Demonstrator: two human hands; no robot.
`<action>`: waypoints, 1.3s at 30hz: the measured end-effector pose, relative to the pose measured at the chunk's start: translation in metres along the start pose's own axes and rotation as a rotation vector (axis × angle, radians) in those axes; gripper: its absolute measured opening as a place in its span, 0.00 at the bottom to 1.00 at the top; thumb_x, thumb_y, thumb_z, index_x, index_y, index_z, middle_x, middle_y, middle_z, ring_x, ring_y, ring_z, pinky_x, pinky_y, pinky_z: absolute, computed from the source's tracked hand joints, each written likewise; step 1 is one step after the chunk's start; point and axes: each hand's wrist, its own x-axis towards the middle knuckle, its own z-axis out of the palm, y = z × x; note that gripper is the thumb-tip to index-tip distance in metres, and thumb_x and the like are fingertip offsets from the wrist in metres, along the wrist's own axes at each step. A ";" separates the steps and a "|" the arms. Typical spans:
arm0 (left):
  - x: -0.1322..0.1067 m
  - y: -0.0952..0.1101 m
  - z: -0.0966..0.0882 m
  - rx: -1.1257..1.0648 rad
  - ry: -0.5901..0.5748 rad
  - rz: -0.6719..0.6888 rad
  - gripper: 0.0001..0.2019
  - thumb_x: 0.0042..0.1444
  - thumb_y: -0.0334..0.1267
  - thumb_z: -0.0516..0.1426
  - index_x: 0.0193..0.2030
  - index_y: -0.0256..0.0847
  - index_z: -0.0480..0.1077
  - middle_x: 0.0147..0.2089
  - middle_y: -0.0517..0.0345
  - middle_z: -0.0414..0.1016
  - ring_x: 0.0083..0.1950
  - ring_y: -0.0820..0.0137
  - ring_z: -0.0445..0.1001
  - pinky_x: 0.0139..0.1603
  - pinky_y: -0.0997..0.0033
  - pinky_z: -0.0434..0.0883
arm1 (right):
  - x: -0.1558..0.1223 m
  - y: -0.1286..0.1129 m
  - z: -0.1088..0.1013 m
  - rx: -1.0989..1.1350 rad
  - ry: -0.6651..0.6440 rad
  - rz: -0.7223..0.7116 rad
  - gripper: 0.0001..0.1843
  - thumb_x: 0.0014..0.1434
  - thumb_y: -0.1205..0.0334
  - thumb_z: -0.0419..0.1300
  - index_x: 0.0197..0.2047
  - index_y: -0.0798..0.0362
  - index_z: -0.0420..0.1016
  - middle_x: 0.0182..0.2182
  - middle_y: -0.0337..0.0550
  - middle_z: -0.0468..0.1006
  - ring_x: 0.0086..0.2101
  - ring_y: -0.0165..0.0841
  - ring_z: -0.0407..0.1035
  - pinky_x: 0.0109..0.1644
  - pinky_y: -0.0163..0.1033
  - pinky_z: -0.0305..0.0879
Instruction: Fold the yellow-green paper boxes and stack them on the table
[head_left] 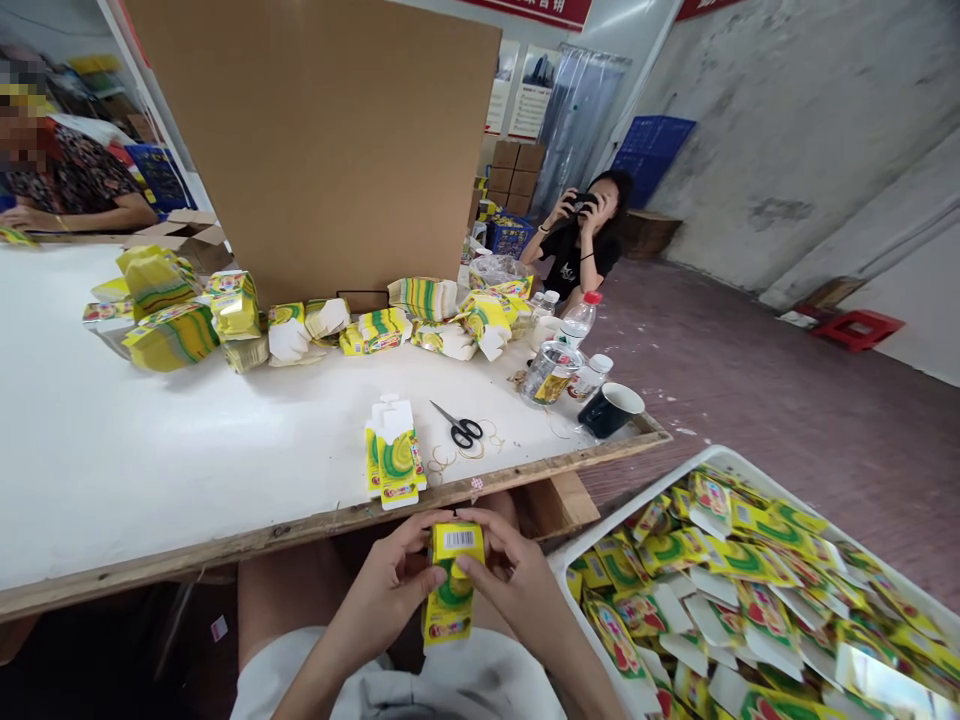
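Over my lap, just below the table's front edge, I hold a small yellow and green carton (pixel 451 590) upright between both hands. My left hand (pixel 390 580) grips its left side with the thumb pressed on the front. My right hand (pixel 510 575) pinches the top flap, where a barcode shows. A short stack of flat cartons (pixel 394 460) of the same print lies on the white table (pixel 150 450) right in front of me. Black scissors (pixel 459 428) and several rubber bands lie beside that stack.
A white tray (pixel 750 590) full of folded cartons stands at my right. Bundles of flat cartons (pixel 225 315) line the table's far side before a tall cardboard sheet (pixel 322 140). Bottles, a jar and a dark cup (pixel 611 408) crowd the right corner. One person sits beyond the table, another at far left.
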 end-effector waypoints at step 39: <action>-0.002 -0.044 -0.004 -0.081 0.319 0.250 0.23 0.60 0.42 0.60 0.63 0.49 0.68 0.68 0.51 0.65 0.70 0.57 0.62 0.70 0.54 0.58 | -0.011 0.033 0.030 0.567 0.343 0.169 0.21 0.50 0.47 0.71 0.41 0.51 0.77 0.34 0.46 0.84 0.35 0.40 0.77 0.42 0.43 0.72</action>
